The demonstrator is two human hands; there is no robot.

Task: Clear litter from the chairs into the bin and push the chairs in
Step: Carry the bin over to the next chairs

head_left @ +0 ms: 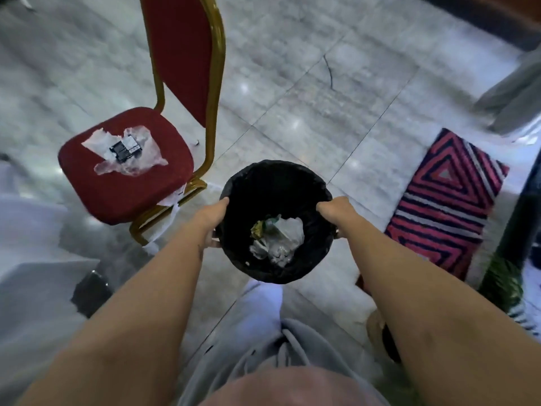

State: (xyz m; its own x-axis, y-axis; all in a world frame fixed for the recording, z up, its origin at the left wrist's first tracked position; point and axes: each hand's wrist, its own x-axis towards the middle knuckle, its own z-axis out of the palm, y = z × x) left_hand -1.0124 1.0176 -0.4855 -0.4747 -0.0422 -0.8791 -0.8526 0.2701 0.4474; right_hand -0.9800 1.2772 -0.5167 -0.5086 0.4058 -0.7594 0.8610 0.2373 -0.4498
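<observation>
I hold a round bin lined with a black bag [272, 180] in front of me, above the floor. My left hand [212, 218] grips its left rim and my right hand [335, 210] grips its right rim. Crumpled plastic and wrappers [279, 237] lie at the bottom of the bin. To the left stands a red padded chair with a gold frame [117, 189]. On its seat lie clear plastic wrappers [140, 155] and a small black packet [126, 148].
White torn strips [171, 213] hang by the chair's front leg. A red, black and grey patterned mat [448, 200] lies on the marble floor at right. A white-covered table edge [26, 230] is at left, a dark post [518, 224] at right.
</observation>
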